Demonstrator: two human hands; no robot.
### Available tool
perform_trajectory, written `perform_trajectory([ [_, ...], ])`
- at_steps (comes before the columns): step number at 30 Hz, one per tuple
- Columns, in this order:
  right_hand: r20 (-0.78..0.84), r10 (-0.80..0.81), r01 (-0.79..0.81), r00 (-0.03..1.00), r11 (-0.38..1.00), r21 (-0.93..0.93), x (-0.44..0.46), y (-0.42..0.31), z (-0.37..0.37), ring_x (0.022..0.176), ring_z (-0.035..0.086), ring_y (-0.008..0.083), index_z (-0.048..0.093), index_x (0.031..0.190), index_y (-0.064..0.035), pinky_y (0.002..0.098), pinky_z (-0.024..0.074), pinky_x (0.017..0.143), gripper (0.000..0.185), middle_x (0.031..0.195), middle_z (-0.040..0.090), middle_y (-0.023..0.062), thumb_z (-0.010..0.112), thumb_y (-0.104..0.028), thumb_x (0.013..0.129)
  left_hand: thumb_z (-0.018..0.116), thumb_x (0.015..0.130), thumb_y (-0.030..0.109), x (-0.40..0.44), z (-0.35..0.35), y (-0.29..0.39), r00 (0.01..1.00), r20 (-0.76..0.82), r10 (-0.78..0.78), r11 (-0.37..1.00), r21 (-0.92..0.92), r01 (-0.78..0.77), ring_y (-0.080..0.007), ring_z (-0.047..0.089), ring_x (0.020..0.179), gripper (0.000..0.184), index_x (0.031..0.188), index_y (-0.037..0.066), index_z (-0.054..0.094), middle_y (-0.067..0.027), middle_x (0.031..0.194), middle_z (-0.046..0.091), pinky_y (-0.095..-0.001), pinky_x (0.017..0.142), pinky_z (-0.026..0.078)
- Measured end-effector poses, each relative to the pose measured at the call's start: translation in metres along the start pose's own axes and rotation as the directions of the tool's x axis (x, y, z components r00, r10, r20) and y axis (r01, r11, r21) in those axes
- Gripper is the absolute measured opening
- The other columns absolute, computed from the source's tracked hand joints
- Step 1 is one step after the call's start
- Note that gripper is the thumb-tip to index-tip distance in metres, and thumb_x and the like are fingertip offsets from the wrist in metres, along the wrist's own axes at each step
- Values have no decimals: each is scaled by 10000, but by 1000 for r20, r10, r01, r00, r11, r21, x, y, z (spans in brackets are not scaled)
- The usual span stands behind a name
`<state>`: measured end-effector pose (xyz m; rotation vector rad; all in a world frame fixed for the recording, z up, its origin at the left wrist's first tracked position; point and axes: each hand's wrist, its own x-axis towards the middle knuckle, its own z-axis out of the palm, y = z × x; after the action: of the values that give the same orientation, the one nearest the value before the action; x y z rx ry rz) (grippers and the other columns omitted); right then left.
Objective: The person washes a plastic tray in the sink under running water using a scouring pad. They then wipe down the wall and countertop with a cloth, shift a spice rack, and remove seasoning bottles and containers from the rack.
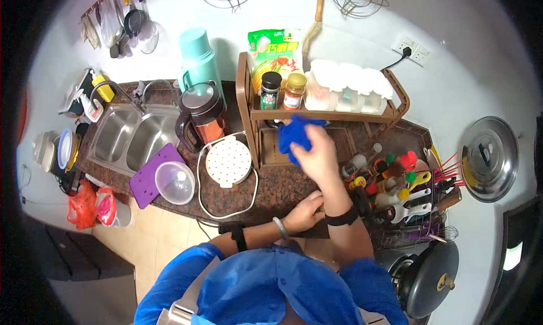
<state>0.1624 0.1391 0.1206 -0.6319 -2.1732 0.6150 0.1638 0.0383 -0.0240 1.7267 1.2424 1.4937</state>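
Observation:
My right hand grips a bunched blue cloth in front of the lower level of a brown shelf rack. The cloth covers part of the rack's front edge. Lower down, my left hand is near the counter's front edge, below my right forearm. Its fingertips are partly hidden, so its grip does not show. On the rack's upper level stand a black-capped jar, a yellow-capped jar, a green food packet and white lidded containers.
To the left are a white perforated steamer with a cord, a dark kettle, a clear bowl on a purple board, and a double sink. Bottles and a utensil basket crowd the right, beside a large pan.

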Motion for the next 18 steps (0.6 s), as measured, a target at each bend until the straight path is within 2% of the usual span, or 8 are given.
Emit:
perform_trajectory([
  [2,339,43,23,940,982,-188,-7,0,13,948,607,382,624,1027,-45,449,499,823,381,980,626,185,732,-179,687,623,814,46,-3,15,-16,996,20,90,996,15,-90,-393,515,1148,375,1179,-2,555,-190,1231,544,-425,965,422],
  [3,444,82,12,892,979,-205,-11,-6,18,958,606,375,629,1029,-51,449,492,850,364,983,624,180,719,-181,701,623,814,46,-3,18,-16,995,20,99,995,11,-99,-393,515,1148,375,1179,-2,555,-190,1231,544,-425,965,422],
  [6,543,117,4,831,976,-217,-16,-9,40,992,594,382,624,1038,-46,449,480,883,370,1035,620,188,732,-203,720,570,872,121,-3,23,-10,989,104,-107,990,-80,116,-341,519,1182,342,1192,2,560,-223,1186,586,-418,996,392],
  [11,567,-16,39,823,999,-29,-17,-27,46,1066,572,381,599,1128,-39,442,468,905,482,1134,598,208,763,-281,745,619,865,162,2,-3,23,954,206,-218,927,-262,269,-364,496,1199,368,1190,0,557,-228,1246,544,-428,1019,373],
  [13,401,-168,170,901,985,30,8,-49,12,917,616,361,633,1009,-34,433,497,806,345,977,631,189,729,-265,772,665,836,184,-7,-29,33,996,0,87,985,152,-86,-388,485,1195,423,1200,1,551,-223,1280,508,-435,1025,378],
  [15,148,-31,13,988,992,123,37,-69,-25,806,608,343,622,919,-36,406,484,689,189,896,625,175,673,-180,807,710,794,170,-6,-68,63,998,-6,63,972,228,-60,-361,534,1118,438,1176,15,562,-182,1181,539,-405,959,447],
  [16,-64,-117,117,991,993,2,54,-70,-36,808,605,348,622,942,-36,415,487,702,163,909,623,172,645,-143,821,724,768,129,2,-89,77,982,-84,167,933,337,-129,-351,555,1064,406,1130,22,575,-165,1132,554,-411,924,465],
  [18,-102,-378,362,920,920,-150,86,-66,-54,985,562,368,599,1132,-45,434,454,873,347,1099,596,176,661,-144,806,712,737,38,24,-130,105,892,-308,330,857,494,-147,-351,550,1015,400,1108,30,564,-167,1068,553,-416,869,471],
])
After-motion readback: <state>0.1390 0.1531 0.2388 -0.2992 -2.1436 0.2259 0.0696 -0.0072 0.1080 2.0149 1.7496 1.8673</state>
